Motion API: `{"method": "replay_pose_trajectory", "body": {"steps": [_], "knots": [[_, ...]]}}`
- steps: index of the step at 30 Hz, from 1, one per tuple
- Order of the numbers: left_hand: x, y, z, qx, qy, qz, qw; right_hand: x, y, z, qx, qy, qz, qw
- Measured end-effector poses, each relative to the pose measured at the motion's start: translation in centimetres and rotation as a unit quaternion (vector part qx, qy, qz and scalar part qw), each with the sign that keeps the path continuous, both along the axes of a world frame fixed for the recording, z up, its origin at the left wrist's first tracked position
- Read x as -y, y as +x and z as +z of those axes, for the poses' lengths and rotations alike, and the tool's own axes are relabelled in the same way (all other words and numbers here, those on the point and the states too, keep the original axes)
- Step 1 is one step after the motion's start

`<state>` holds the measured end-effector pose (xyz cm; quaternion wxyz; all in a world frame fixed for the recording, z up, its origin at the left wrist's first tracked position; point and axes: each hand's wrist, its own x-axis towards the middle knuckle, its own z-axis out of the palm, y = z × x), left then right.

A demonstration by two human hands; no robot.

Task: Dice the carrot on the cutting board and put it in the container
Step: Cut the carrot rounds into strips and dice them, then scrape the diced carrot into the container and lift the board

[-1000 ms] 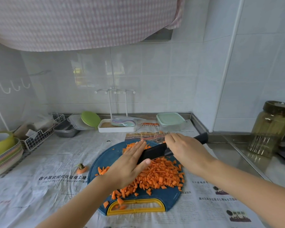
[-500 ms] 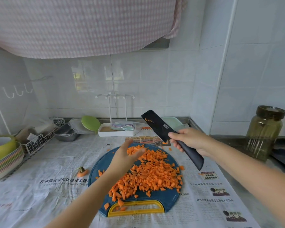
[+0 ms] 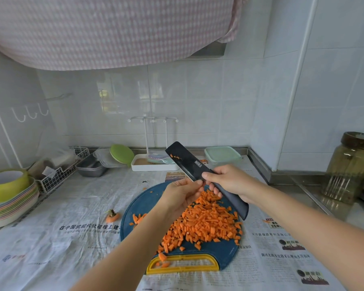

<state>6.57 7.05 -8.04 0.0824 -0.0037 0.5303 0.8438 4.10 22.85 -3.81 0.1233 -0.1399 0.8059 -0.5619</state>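
My right hand [image 3: 229, 181] grips black knife [image 3: 186, 161] handle; left hand [image 3: 181, 196] relaxed, fingertips touching blade, above diced carrot [image 3: 206, 223].

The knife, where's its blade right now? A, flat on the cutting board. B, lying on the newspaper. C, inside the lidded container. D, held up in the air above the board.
D: the right hand grips the knife by its handle, the blade tilted up clear of the cutting board, with carrot bits stuck on it.
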Motion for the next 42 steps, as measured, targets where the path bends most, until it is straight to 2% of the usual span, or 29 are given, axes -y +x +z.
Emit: {"method": "replay_pose_trajectory", "body": {"steps": [3,5,6,8,10,11,15,20,23,28,29,32,34,35,37,38,40,42], "knots": [[0.6,0.5,0.0,-0.012,-0.054,0.008,0.998,-0.1,0.2,-0.2,-0.014,0.012,-0.006,1.0],[1.1,0.7,-0.2,-0.028,-0.167,0.039,0.985,-0.7,0.0,-0.2,-0.026,0.014,-0.026,0.999],[1.4,0.7,-0.5,-0.049,-0.258,0.061,0.963,-1.2,-0.2,-0.2,-0.046,0.031,-0.037,0.998],[1.8,0.7,-1.1,-0.119,-0.449,0.086,0.881,-2.6,-0.7,-0.3,-0.124,0.132,-0.065,0.981],[1.9,1.1,-1.2,-0.164,-0.557,0.082,0.81,-4.5,-1.2,-0.8,-0.208,0.272,-0.094,0.935],[1.9,1.3,-1.2,-0.175,-0.576,0.077,0.795,-5.5,-1.4,-1.2,-0.232,0.322,-0.105,0.912],[3.1,1.5,-1.7,-0.159,-0.575,0.108,0.795,-9.2,-2.0,-3.7,-0.257,0.41,-0.106,0.869],[4.4,1.5,-1.9,-0.134,-0.566,0.138,0.801,-12.4,-2.9,-6.6,-0.237,0.499,-0.121,0.825],[5.9,0.5,-1.3,-0.116,-0.587,0.158,0.786,-12.9,-3.1,-7.3,-0.226,0.519,-0.12,0.815],[9.5,-2.2,-1.0,-0.07,-0.677,0.124,0.722,-12.6,-4.0,-8.5,-0.207,0.519,-0.12,0.821],[10.0,-2.8,-1.0,-0.067,-0.679,0.123,0.721,-12.6,-4.4,-8.7,-0.201,0.52,-0.119,0.822],[10.7,-3.4,-0.3,-0.069,-0.632,0.091,0.767,-12.6,-5.4,-8.9,-0.178,0.532,-0.103,0.821],[10.1,-3.6,0.2,-0.088,-0.603,0.009,0.793,-12.4,-6.6,-8.5,-0.144,0.549,-0.086,0.819],[9.7,-3.7,0.5,-0.097,-0.597,-0.033,0.796,-12.2,-7.2,-8.0,-0.123,0.563,-0.075,0.814],[8.9,-4.3,1.0,-0.106,-0.612,-0.092,0.778,-11.5,-8.8,-6.5,-0.098,0.578,-0.058,0.808],[8.7,-5.2,1.1,-0.103,-0.621,-0.109,0.769,-10.8,-10.2,-5.6,-0.095,0.568,-0.061,0.816],[8.3,-6.7,1.7,-0.098,-0.63,-0.115,0.761,-9.4,-12.8,-3.8,-0.107,0.497,-0.1,0.855],[7.7,-8.4,2.2,-0.09,-0.618,-0.096,0.775,-7.8,-15.9,-2.3,-0.124,0.408,-0.159,0.891]]}}
